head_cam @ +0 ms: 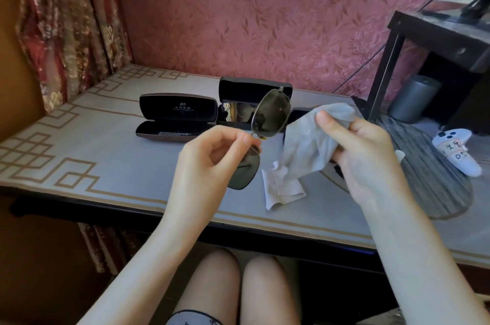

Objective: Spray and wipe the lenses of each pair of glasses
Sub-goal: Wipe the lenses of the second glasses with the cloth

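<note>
An open case (175,117) sits on the table (106,149) at the left. The left hand (212,155) pinches the sunglasses (267,117) at the bridge, holding them up over the table. The right hand (363,149) grips a grey cloth (305,144) just beside the lenses, not touching them.

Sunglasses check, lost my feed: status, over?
Left hand pinches sunglasses at the bridge. Right hand grips grey cloth, beside the sunglasses, not yet wiping. Nothing in the way.
</note>
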`<state>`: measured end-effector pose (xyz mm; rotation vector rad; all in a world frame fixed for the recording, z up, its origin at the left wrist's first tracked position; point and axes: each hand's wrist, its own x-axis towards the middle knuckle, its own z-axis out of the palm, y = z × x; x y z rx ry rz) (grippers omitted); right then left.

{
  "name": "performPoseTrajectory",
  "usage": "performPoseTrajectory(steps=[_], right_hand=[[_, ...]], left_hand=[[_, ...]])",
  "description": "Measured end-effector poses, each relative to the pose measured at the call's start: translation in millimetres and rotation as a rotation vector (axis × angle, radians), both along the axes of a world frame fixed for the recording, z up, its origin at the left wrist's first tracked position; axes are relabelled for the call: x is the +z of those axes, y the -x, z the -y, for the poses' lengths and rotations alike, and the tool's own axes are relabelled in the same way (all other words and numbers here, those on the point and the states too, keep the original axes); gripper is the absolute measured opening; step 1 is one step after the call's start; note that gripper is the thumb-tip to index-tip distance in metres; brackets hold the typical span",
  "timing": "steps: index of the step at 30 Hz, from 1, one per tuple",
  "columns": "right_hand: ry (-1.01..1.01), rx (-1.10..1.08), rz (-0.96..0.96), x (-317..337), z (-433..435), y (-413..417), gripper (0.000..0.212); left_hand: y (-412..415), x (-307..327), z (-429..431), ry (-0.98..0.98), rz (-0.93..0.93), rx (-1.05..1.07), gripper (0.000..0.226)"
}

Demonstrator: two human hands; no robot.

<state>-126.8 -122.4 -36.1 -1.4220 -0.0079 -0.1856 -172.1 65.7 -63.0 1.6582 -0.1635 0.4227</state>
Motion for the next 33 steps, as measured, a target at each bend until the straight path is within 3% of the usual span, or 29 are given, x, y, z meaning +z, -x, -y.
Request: performPoseTrajectory(steps=[4,9,14,18,22,26,29,33], right_hand=[[0.021,-0.033,0.120,25.2,9.3,-16.9,0.005],[0.267,0.099,0.322,60.1,-15.2,-45.7,0.006],[0.520,0.522,0.385,66.0,-33.9,-47.7,0.014],[0.840,0.852,0.307,84.1,-20.4,-40.3,0.020],[1.038,0.981,0.210,88.5,-13.7,-41.3,0.029],[1.040,1.074,0.142,86.9,-5.0,-40.0,0.031],[0.910,1.162,0.102,81.2,2.2,-38.0,0.030],[0.714,1.046,-0.028,66.6,1.0,-36.5,0.055]], left_hand=[[-2.5,4.4,-3.9,0.010,-0.011,-0.060,0.017],[-2.3,10.5,-1.6,0.056,-0.055,-0.138,0.019],[-2.3,12.3,-4.6,0.016,-0.079,-0.188,0.020],[-10.0,17.2,-18.8,-0.116,-0.079,-0.261,0.016],[-19.8,28.3,-31.1,-0.258,-0.061,-0.344,0.015],[-27.2,39.4,-38.8,-0.423,-0.037,-0.390,0.017],[-28.4,46.3,-44.0,-0.475,-0.037,-0.415,0.020],[-29.1,47.9,-44.4,-0.536,-0.038,-0.417,0.016]])
